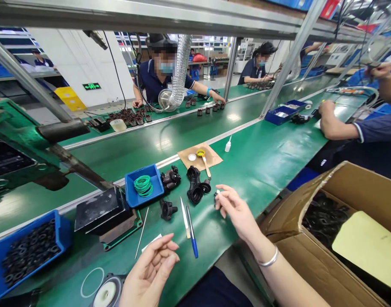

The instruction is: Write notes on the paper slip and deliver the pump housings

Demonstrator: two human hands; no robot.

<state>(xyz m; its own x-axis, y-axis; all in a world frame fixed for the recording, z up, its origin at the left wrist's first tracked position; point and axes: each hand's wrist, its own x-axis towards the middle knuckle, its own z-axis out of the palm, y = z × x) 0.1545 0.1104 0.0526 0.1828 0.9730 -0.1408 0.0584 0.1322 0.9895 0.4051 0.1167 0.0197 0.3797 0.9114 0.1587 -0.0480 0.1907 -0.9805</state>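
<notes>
My right hand [235, 209] is raised over the bench, thumb and fingers pinched on a small black and white part [216, 195] that the fingers mostly hide. My left hand [152, 270] hovers at the front, palm up, fingers loosely curled and apart, with nothing visible in it. Between the hands lie a pointed blade [184, 218] and a blue-capped pen [192, 236]. Just beyond are black plastic housings [195, 189] and a smaller black fitting [167, 209]. Beside my left hand, a round black part with a white centre [107, 293] lies near a clear ring [92, 282].
A blue bin of green rings [160, 183], a blue bin of black rings [62, 230] and a metal press [101, 211] stand left. Ahead are a cardboard sheet [184, 160] with a brush [206, 166] and a dropper bottle [227, 146]. An open carton [310, 260] stands right. Co-workers sit around.
</notes>
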